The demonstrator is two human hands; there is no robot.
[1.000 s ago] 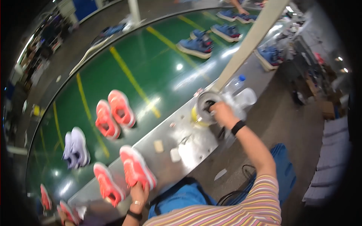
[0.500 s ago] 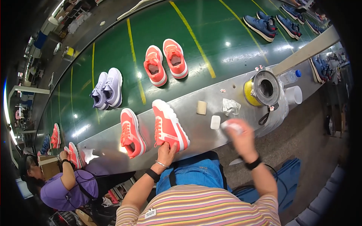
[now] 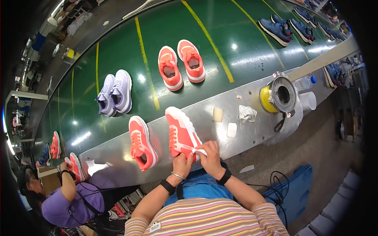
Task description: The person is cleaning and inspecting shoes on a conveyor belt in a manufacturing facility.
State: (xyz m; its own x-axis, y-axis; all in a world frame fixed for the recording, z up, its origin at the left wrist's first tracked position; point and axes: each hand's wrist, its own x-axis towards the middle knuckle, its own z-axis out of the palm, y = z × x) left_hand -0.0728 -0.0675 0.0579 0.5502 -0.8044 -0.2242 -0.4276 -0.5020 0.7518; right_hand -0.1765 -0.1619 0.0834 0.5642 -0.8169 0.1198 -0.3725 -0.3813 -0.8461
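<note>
My left hand (image 3: 183,165) is closed on the heel of a coral sneaker with a white sole (image 3: 178,131). This shoe lies tilted on its side over the metal ledge, toe pointing away from me. My right hand (image 3: 213,159) pinches a small white pad (image 3: 200,152) against the heel end of the sole; whether it is cloth or foam I cannot tell. Left of it, the matching coral sneaker (image 3: 142,143) stands upright on the ledge. Close by on the right lie a white block (image 3: 232,130), a cream block (image 3: 217,114) and a crumpled white cloth (image 3: 247,113).
Beyond the metal ledge (image 3: 204,102), a green conveyor belt (image 3: 157,27) carries coral shoes (image 3: 170,67), lavender shoes (image 3: 114,93) and several blue ones (image 3: 275,30). A yellow-and-metal can (image 3: 269,99), bottle (image 3: 305,82) and white cup (image 3: 308,101) stand right. Left, a co-worker in purple (image 3: 75,202) handles a coral shoe.
My right hand has come left from beside the blocks to the held sneaker's heel, bringing the white pad against it. My left hand keeps its hold. The belt shoes appear slightly farther right.
</note>
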